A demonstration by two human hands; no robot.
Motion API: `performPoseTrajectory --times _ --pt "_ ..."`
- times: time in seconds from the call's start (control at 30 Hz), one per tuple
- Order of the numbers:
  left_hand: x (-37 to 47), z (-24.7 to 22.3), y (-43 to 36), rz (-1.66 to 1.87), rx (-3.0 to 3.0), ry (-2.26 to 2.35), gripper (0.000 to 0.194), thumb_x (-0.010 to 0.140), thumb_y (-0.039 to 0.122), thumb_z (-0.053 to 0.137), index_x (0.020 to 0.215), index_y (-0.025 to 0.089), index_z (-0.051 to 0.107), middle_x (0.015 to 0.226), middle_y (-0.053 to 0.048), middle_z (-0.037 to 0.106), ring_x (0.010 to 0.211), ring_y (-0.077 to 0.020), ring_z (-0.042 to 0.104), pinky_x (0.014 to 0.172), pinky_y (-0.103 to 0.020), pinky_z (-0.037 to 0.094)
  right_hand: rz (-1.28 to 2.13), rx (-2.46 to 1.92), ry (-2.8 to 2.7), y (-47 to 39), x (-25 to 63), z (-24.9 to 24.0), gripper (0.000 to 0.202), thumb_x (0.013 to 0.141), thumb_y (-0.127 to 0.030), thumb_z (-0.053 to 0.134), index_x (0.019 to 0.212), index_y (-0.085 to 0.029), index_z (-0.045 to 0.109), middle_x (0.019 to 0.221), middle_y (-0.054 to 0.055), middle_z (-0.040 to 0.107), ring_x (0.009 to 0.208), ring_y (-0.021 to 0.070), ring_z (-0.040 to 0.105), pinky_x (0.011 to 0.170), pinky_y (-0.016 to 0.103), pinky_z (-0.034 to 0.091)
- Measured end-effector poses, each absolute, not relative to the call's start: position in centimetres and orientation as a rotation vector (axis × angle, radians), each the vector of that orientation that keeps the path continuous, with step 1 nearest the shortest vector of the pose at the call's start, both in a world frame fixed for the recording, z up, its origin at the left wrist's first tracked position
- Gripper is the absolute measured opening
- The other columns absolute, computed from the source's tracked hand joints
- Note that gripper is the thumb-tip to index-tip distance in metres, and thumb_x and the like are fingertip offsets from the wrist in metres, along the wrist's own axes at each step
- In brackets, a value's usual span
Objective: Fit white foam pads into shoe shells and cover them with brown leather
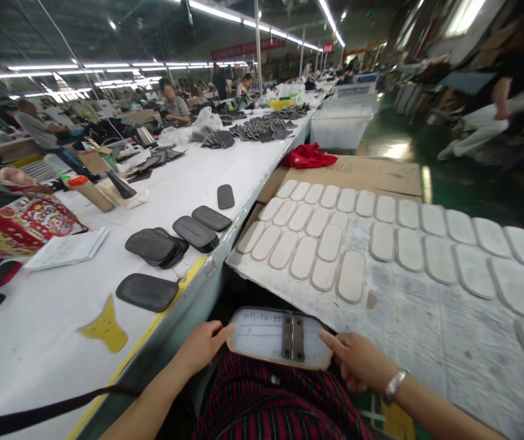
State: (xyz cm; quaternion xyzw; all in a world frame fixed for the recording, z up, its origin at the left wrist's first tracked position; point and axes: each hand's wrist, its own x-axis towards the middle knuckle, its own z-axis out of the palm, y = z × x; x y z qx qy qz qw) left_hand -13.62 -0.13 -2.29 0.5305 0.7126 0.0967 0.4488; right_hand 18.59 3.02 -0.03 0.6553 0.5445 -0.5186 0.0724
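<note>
Head view | template plate (262, 335) long axis 9–3 o'clock | left hand (202, 346) pinches 9 o'clock end | right hand (358, 360) pinches 3 o'clock end

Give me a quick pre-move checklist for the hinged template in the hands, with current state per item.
1. Both hands on template: ok, left hand and right hand grip its ends.
2. Template level over lap: ok.
3. Hinge closed flat: cannot tell.
4. Piece loaded inside: cannot tell.
5. Free room on board near the pale pieces: ok.
</note>
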Motion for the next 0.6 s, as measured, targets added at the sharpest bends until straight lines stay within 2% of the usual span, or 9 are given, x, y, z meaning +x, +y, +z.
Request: performPoseTrajectory --times 0.1,0.2,0.33,0.47,0.53,0.6 --pt "-13.8 -1.6 0.8 0.113 1.773 1.835 0.042 0.087 0.044 0.027 0.060 0.017 0.046 0.060 -0.003 0.057 0.060 -0.0169 0.057 0.056 -0.026 0.039 -1.021 1.953 2.123 3.5 18.6 0.2 0.042 0.087 -0.048 0.035 0.073 -0.014 0.053 0.069 0.009 0.062 0.057 0.0179 0.060 0.055 0.027 0.043" --pt "-13.3 -1.0 1.5 -0.070 1.987 1.889 0.041 0.088 0.033 0.024 0.063 0.017 0.052 0.070 -0.009 0.064 0.072 -0.0219 0.060 0.063 -0.030 0.038 -0.606 1.778 2.279 3.1 17.8 0.5 0.033 0.091 -0.028 0.030 0.081 -0.013 0.058 0.080 0.012 0.063 0.074 0.0221 0.061 0.062 0.029 0.041" --pt "-12.9 -0.8 1.7 -0.110 1.975 1.914 0.042 0.088 0.033 0.023 0.068 0.016 0.056 0.075 -0.013 0.065 0.075 -0.0255 0.060 0.064 -0.032 0.037 -0.422 1.561 2.346 2.4 17.1 0.3 0.036 0.089 -0.013 0.024 0.093 -0.011 0.059 0.089 0.014 0.060 0.076 0.0243 0.060 0.064 0.032 0.041" --pt "-13.4 -1.2 2.1 -0.073 1.947 1.849 0.044 0.088 0.033 0.020 0.067 0.017 0.055 0.077 -0.013 0.065 0.077 -0.0266 0.060 0.068 -0.035 0.038 -0.489 1.630 2.311 2.6 16.8 0.2 0.037 0.089 -0.013 0.023 0.093 -0.011 0.060 0.089 0.015 0.060 0.079 0.0253 0.060 0.066 0.034 0.043" --pt "-13.7 -0.7 2.6 -0.082 1.912 1.779 0.044 0.088 0.038 0.022 0.067 0.017 0.056 0.076 -0.012 0.065 0.078 -0.0269 0.059 0.071 -0.036 0.039 -0.608 1.764 2.236 3.0 16.7 1.0 0.042 0.093 -0.025 0.021 0.086 -0.011 0.060 0.084 0.016 0.062 0.079 0.0260 0.060 0.069 0.036 0.044" --pt "-13.7 1.1 3.1 0.035 1.850 1.776 0.040 0.083 0.049 0.034 0.078 0.018 0.060 0.085 -0.011 0.066 0.083 -0.0275 0.059 0.075 -0.038 0.041 -0.734 1.949 2.217 3.1 17.0 2.8 0.045 0.092 -0.040 0.025 0.090 -0.012 0.060 0.087 0.015 0.063 0.083 0.0256 0.060 0.074 0.037 0.044"
